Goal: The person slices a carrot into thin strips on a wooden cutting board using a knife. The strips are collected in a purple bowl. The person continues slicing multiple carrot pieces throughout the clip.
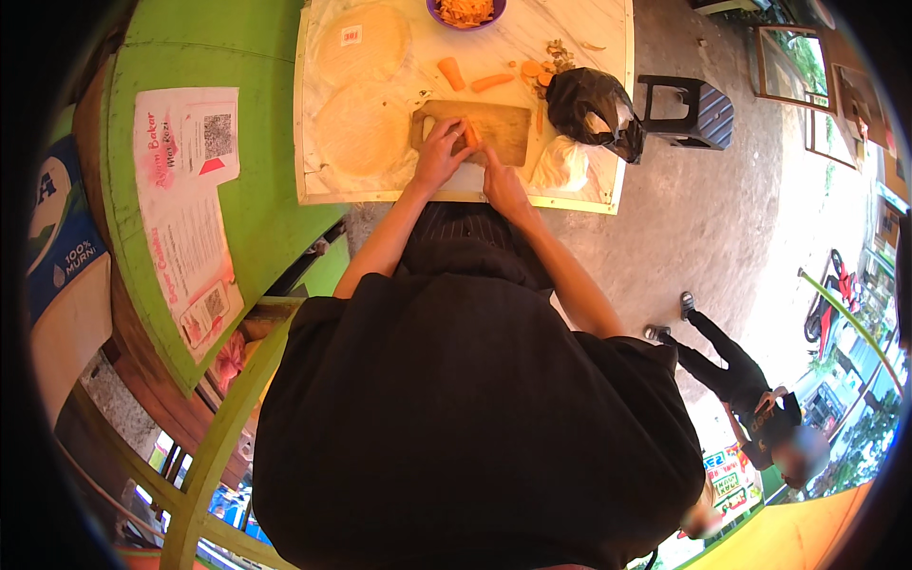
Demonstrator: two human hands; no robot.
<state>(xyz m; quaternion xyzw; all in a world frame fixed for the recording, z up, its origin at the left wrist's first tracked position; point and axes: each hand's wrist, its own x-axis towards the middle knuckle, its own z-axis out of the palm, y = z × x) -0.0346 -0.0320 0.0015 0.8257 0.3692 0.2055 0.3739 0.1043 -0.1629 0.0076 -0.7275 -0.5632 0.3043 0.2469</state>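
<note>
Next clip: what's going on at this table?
A person in a dark top works at a wooden cutting board on a pale table. The left hand steadies a carrot piece on the board; the right hand is right beside it, any tool hidden. More carrot pieces lie beyond, near a purple bowl of shredded carrot and a black plastic bag.

Cutting board (pixel 494 128) on the table (pixel 608 38), flat rounds (pixel 366 95) to its left, bag (pixel 591 106) to its right, bowl (pixel 465 13) beyond, carrot pieces (pixel 472 78) between.
</note>
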